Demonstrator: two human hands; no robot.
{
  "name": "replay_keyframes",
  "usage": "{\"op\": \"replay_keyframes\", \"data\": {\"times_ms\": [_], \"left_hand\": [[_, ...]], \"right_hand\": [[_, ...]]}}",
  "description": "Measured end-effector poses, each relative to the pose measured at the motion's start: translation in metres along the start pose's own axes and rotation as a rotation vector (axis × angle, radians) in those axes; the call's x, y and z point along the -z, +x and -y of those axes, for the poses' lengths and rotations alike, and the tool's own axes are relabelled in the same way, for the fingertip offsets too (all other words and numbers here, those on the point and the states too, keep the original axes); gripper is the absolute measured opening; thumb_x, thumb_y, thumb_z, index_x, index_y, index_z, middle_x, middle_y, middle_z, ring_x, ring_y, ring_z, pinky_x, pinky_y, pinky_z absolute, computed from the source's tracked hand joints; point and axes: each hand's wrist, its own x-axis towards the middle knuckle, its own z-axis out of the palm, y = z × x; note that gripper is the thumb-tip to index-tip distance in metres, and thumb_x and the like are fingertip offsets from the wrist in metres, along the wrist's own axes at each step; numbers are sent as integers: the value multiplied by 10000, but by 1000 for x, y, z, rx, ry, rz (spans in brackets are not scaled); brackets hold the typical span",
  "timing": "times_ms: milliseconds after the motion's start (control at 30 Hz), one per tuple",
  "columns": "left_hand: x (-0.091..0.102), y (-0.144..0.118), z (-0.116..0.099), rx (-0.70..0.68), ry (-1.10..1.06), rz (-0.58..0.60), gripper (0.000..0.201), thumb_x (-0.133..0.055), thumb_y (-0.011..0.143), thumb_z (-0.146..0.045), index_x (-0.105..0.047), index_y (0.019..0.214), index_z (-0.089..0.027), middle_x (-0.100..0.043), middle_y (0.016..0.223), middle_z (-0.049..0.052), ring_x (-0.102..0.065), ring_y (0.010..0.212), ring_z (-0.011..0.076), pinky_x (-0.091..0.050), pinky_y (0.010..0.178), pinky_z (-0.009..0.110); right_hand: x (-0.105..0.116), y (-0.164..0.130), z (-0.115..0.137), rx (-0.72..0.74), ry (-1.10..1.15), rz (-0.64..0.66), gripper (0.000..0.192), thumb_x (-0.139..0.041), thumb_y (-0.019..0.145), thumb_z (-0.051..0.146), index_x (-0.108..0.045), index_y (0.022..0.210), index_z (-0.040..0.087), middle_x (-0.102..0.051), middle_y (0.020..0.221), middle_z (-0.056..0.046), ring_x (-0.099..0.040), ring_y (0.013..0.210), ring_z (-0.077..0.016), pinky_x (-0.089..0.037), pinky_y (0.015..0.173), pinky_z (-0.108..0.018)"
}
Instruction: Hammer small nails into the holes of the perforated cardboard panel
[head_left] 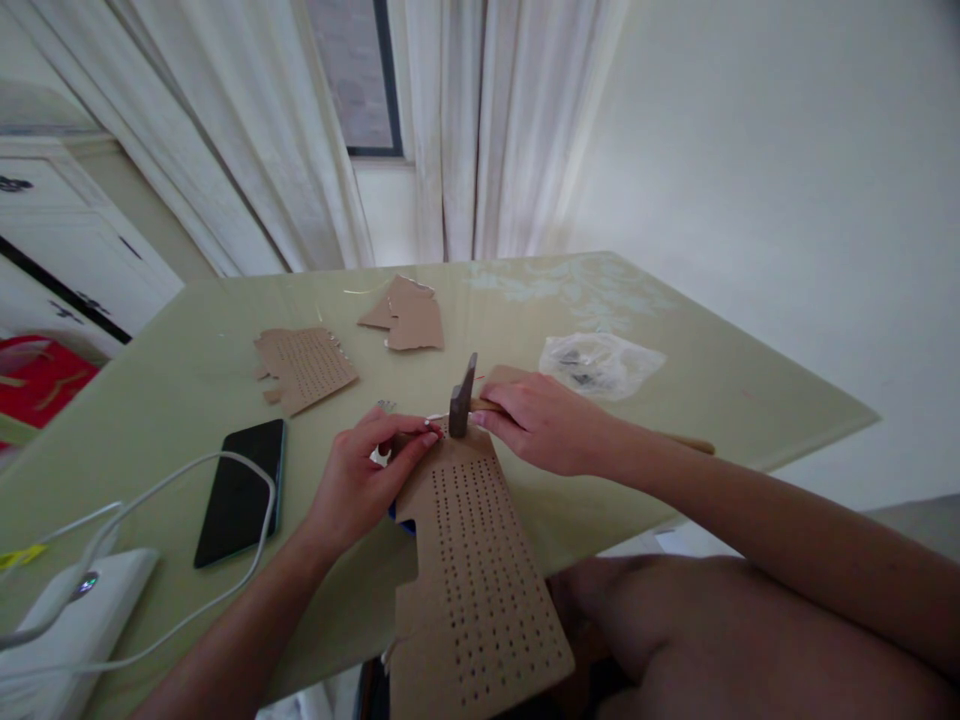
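Holds the hammer (460,410) tight in the right hand (536,425). Beside that grip, has the left hand (360,470) nearly closed at the holey cardboard (476,560); cannot tell if around anything.

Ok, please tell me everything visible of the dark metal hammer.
The hammer has a dark grey, metal-looking head, thin at the top and blunt below, tilted slightly. Its brown, wood-looking handle runs sideways through the right hand, gripped near the head; the butt shows past the forearm. The head is over the perforated brown cardboard sheet, near the left hand; contact is unclear.
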Motion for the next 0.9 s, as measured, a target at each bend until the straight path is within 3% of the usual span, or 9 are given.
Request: {"op": "replay_keyframes", "data": {"times_ms": [567, 767, 900], "left_hand": [[0, 1, -3, -75, 62, 12, 93, -775, 989, -277, -850, 1042, -282, -781, 828, -19, -620, 699, 133, -458, 604, 249], [1, 1, -7, -114, 104, 29, 90, -762, 1000, -272, -839, 1046, -276, -781, 844, -19, -616, 711, 139, -465, 617, 257], [3, 1, -8, -121, 118, 39, 81, -753, 999, -269, -833, 996, -264, -754, 786, -20, -604, 699, 146, -465, 617, 261]], "right_hand": [[5, 0, 2, 9, -15, -11, 295, -552, 1131, 326, -740, 993, 146, -787, 972, -123, -690, 895, -228, -390, 794, -329], [30, -2, 22, -24, 140, -233, 295, -541, 1140, 340, -709, 967, 169, -735, 826, -42, -617, 727, -170, -326, 704, -308], [33, -2, 30, 21, 77, -128, 286, -557, 1128, 345, -704, 952, 174, -745, 845, -64, -631, 754, -188, -319, 709, -316]]}}
